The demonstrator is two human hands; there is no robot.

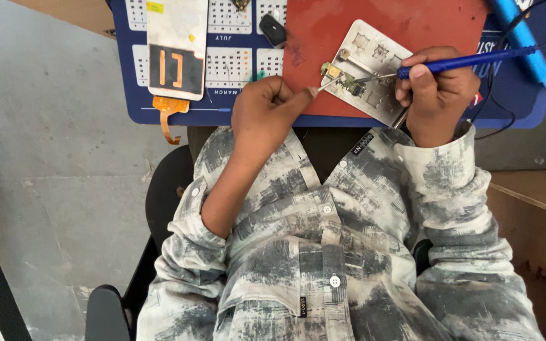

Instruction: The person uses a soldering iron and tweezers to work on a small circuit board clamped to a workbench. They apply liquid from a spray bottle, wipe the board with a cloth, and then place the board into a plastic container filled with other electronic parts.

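Small circuit board on a metal holder plate, worked with tweezers and a soldering iron.

The circuit board (342,79) sits on the metal holder plate (368,72), which lies on a red mat (349,25); board parts are too small to make out. Left hand (263,117), left of the plate, has its grip closed narrowly on tweezers (327,84) touching the board. Right hand (437,88), right of the plate, holds a blue soldering iron (456,62), tip at the board. A phone screen (177,47), far left of the plate, is cut off at the top.
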